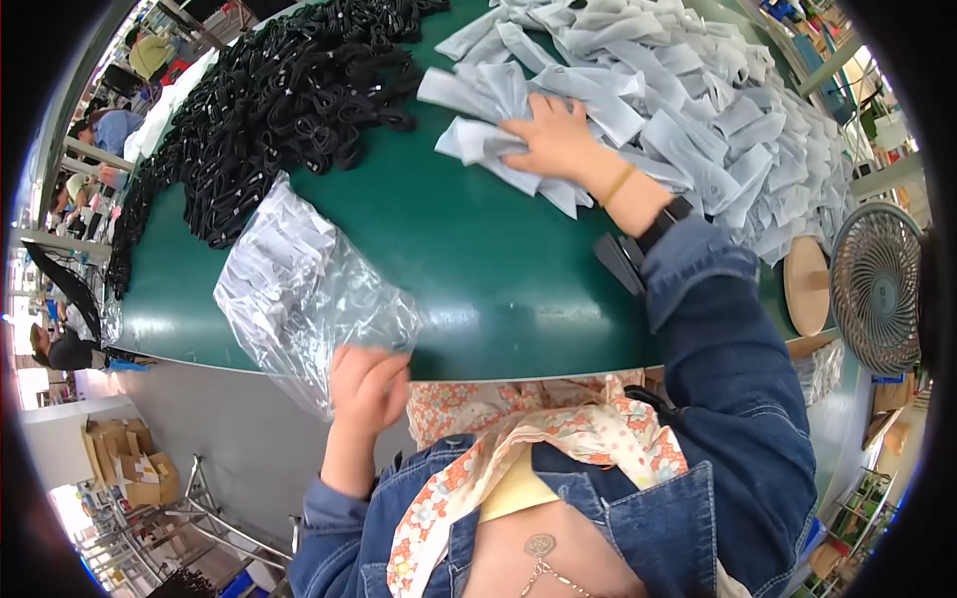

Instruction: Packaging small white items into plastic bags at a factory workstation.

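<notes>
My left hand [369, 387] is closed, slightly blurred, at the open end of a clear plastic bag [379, 314]. Inside the bag's far part sits a stack of whitish small packets [274, 254]; the bag lies slanted over the table's front edge. Farther off to the right, my right hand [556, 140] rests with fingers spread on several pale grey frosted packets [478, 140] at the near left side of a large heap. Its fingertips touch the packets, some of which look smeared by motion.
A heap of black looped cords [299, 95] covers the far left of the green table [469, 259]. Beside my right forearm lies a black object [620, 263], partly hidden. A fan [879, 289] and a round wooden piece [805, 286] stand at right. Cardboard boxes [145, 478] are on the floor.
</notes>
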`<state>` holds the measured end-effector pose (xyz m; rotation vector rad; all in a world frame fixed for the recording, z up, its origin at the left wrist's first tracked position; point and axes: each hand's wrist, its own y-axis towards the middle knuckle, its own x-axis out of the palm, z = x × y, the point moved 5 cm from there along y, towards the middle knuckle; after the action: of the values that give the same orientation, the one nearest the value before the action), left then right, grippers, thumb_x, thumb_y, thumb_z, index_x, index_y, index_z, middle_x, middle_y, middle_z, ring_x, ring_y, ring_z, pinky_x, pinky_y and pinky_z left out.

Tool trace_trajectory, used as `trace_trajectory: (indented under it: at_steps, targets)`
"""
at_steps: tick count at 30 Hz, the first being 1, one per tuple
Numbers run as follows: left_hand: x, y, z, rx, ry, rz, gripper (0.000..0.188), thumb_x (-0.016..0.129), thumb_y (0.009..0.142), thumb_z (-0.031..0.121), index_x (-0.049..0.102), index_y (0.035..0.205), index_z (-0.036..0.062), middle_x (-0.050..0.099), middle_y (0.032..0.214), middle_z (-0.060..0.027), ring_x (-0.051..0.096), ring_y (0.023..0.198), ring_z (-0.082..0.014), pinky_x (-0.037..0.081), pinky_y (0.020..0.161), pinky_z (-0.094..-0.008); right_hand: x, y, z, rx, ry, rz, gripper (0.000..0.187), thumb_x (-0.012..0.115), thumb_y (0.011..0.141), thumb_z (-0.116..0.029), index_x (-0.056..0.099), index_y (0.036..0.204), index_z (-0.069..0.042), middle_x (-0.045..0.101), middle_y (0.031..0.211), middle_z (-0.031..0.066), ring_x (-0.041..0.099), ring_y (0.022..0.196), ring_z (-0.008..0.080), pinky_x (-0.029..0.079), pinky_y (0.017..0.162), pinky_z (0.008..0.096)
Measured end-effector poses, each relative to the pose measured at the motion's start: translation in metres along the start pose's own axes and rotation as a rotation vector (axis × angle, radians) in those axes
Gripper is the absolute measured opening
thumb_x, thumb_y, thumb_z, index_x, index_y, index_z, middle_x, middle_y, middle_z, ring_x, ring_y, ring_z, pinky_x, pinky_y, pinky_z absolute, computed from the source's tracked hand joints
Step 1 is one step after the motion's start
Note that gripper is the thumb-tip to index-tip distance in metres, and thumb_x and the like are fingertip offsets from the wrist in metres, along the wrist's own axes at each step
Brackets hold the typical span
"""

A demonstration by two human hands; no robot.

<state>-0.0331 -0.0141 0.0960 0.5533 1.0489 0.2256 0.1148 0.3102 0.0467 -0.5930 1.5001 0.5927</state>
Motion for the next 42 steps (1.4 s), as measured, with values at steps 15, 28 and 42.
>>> trace_trajectory:
  at_steps: [15,28,42]
  targets:
    - [0.125,0.071,-0.006,-0.238,0.196,-0.505,0.036,0.068,0.077,0.027,0.054,0.102,0.0048,0.059,0.099,-0.0110,0.057,0.098,-0.0288,0.040,0.086,-0.0436,-0.009,-0.200,-0.047,0.148,1.090,-0.165,0.026,0.058,0.088,-0.022,0.059,0.102,0.000,0.062,0.077,0.0105,0.060,0.073,0.0220,0.047,0.068,0.0335]
    - [0.133,0.054,0.016,-0.453,-0.317,-0.285,0.051,0.067,0.079,0.022,0.046,0.117,-0.0040,0.052,0.105,-0.0209,0.062,0.081,-0.0350,0.051,0.070,-0.0418,0.010,-0.179,-0.066,0.193,0.799,0.121,0.041,0.063,0.081,-0.023,0.058,0.114,0.001,0.057,0.081,0.0146,0.057,0.074,0.0247,0.046,0.068,0.0339]
    - [0.130,0.044,0.044,-0.187,-0.124,-0.233,0.045,0.069,0.074,0.025,0.056,0.114,0.0078,0.044,0.104,-0.0125,0.060,0.077,-0.0281,0.051,0.064,-0.0363,0.005,-0.188,-0.038,0.212,0.578,0.204,0.033,0.060,0.083,-0.012,0.057,0.113,0.001,0.055,0.075,0.0146,0.058,0.076,0.0258,0.047,0.069,0.0340]
